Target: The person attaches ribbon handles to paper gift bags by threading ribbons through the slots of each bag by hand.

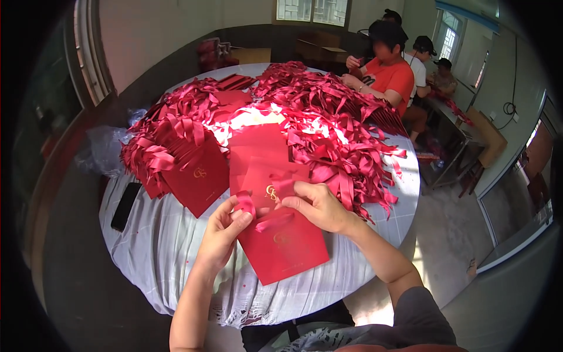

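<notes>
Near edge: flat red paper card with gold emblem (284, 246) on round cloth-covered table (158, 246), under both hands.
Left hand (223, 232): left of right hand (319, 205), pinching red satin ribbon (245, 203).
Behind card: heap of red ribboned cards (328, 117).
Table's left rim: black phone (125, 206).
Far side: seated people (387, 64).

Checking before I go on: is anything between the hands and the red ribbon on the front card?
Nothing visible. The left hand pinches one ribbon end, the right hand the other, over the red card.
</notes>
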Available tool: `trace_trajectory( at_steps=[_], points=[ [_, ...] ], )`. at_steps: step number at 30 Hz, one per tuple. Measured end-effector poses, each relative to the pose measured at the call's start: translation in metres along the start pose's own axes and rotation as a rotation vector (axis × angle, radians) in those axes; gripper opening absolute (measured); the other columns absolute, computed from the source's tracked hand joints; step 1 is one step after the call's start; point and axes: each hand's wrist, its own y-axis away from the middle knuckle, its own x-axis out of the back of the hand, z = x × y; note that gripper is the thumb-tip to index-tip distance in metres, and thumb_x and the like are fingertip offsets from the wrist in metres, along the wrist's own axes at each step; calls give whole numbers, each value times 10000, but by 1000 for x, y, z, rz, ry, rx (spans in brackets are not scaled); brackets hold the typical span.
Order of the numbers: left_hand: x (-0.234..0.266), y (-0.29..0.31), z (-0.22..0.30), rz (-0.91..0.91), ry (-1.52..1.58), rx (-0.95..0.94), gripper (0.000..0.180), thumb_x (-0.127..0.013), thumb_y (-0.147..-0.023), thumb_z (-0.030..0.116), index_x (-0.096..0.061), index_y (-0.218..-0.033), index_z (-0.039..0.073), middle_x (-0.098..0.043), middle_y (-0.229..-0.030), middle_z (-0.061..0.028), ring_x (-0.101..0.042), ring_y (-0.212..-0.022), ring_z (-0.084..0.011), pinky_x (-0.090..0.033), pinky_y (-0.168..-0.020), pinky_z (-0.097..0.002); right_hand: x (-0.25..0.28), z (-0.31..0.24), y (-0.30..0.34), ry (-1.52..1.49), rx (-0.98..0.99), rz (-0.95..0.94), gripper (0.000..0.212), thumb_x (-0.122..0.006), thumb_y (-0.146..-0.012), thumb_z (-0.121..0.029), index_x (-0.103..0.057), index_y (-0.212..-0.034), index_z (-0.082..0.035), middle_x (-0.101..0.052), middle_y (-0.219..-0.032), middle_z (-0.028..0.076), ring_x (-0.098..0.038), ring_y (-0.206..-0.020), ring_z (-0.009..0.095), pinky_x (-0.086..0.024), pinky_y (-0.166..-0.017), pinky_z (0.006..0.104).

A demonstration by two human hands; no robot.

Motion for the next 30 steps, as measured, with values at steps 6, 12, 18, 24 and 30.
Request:
trace_trajectory(
  at_steps=[6,12,18,24,30],
  points=[
    [-7,-11,25,33,-179,-68,425,-565,-905,22,-416,-1302,-10,-674,-990,-143,-669,-929,-218,-520,-855,-327,-4,-10,4,6,123,-22,86,-628,-884,-38,-606,-936,27,-550,-681,38,-513,-622,54,-422,-558,252],
    [-19,-24,24,79,-199,-200,591,-508,-924,3,-221,-1439,44,-644,-1046,-187,-673,-893,-236,-539,-809,-331,-5,-6,4,8,88,-77,152,-615,-895,-36,-600,-1041,6,-586,-732,18,-546,-685,44,-445,-602,232],
    [-24,-27,16,5,-116,-255,663,-461,-929,-28,-127,-1486,104,-597,-1135,-229,-667,-872,-235,-552,-758,-323,-5,-1,-1,-615,-117,-85,162,-610,-906,-66,-601,-1046,16,-663,-971,51,-631,-940,117,-483,-872,245],
    [-25,-30,14,-15,-218,-260,606,-456,-958,38,-156,-1483,85,-585,-1176,-212,-651,-777,-184,-540,-662,-280,-4,-9,-2,-622,-145,-22,196,-603,-921,-111,-593,-1064,23,-678,-971,76,-637,-916,119,-493,-851,256],
    [-37,-29,12,53,-237,-324,543,-431,-991,117,-193,-1477,75,-472,-1365,-199,-647,-734,-164,-532,-608,-247,2,-13,0,-692,-143,89,221,-585,-932,-119,-576,-1109,12,-679,-937,92,-640,-908,136,-496,-829,262]
  ],
)
